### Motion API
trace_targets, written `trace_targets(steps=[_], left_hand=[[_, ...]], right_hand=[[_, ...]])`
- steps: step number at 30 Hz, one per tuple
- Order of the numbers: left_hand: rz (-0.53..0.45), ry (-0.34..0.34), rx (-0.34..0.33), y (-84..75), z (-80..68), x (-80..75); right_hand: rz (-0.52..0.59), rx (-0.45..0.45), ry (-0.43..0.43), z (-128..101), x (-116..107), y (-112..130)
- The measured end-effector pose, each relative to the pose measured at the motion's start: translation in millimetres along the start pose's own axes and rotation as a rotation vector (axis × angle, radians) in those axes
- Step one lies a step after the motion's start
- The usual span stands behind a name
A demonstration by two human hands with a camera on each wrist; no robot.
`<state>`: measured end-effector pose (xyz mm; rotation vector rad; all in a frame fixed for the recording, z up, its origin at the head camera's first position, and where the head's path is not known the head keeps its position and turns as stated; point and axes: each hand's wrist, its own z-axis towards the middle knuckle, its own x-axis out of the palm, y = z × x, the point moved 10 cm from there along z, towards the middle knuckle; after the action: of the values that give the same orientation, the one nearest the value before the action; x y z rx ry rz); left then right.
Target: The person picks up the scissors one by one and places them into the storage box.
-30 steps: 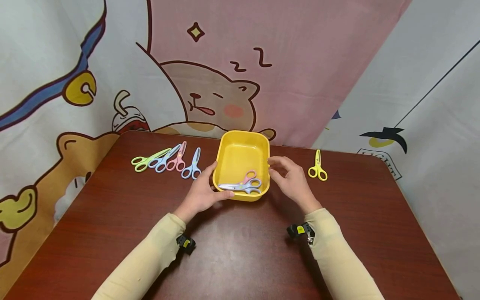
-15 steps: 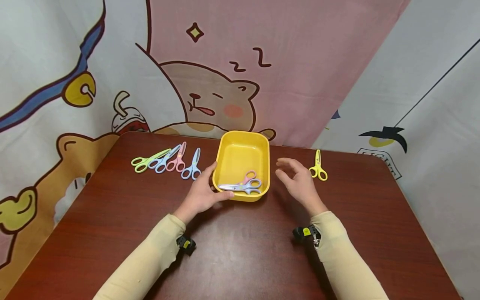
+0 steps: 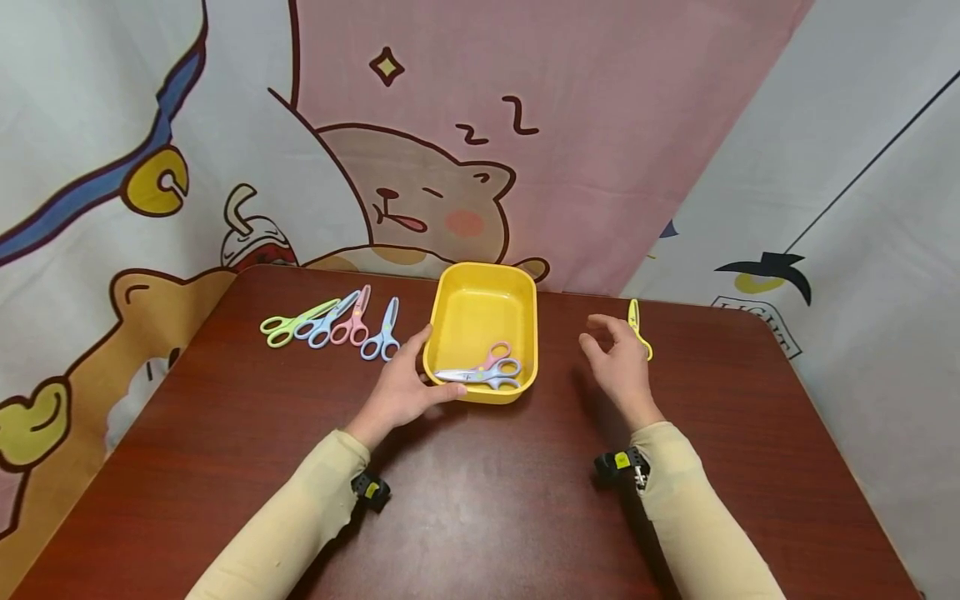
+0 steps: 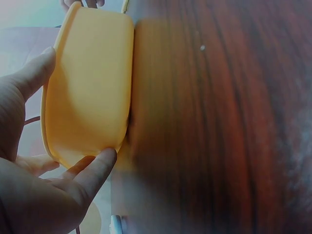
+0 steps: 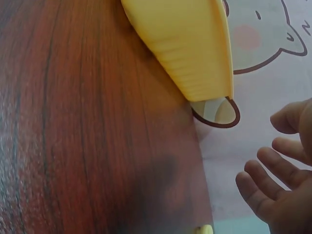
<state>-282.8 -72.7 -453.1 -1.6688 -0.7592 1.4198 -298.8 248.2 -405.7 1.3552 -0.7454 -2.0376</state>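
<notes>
— On the far left of the dark, wood-grained surface point(image 3: 225, 467), what lies there?

— Four small plastic scissors in a fanned row: the green scissors point(image 3: 288, 322), two blue scissors point(image 3: 324, 320) point(image 3: 382, 332) and, between them, the pink scissors point(image 3: 354, 317), all with rounded loop handles.

— And the left hand point(image 3: 401, 392)?

— It holds the near left corner of the yellow tray point(image 3: 517, 287): thumb along the left wall, fingers curled round the smooth, rounded outer wall, as the left wrist view shows.

— What is the tray like?

— Glossy plastic, rectangular with soft corners, standing mid-surface. Two scissors lie at its near end, the grey-handled scissors point(image 3: 483, 375) with pale blades across the pink-handled scissors point(image 3: 497, 352).

— The right hand point(image 3: 618, 367)?

— It hovers right of the tray, apart from it, fingers loosely curved and spread, holding nothing. Just behind it lie the yellow scissors point(image 3: 634, 318), partly hidden by the fingers; I cannot tell whether they touch.

— Behind it all?

— A soft cartoon-printed cloth backdrop point(image 3: 480, 150).
</notes>
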Motion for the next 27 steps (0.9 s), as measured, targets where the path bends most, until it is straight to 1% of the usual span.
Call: trace_targets(steps=[7,16,27], left_hand=[[0.003,0.002,-0.001,1.4,0.7,1.1],[0.009,0.01,-0.016,6.4,-0.1,2.1],[-0.002,0.008,-0.01,3.7,1.3,0.7]], right_hand=[[-0.037,0.051,-0.058,2.2,-8.7,-15.6],[-0.069,0.148,-0.065,2.5,-15.1,-33.2],[-0.081,0.183,-0.087,6.6,-21.1,-47.5]])
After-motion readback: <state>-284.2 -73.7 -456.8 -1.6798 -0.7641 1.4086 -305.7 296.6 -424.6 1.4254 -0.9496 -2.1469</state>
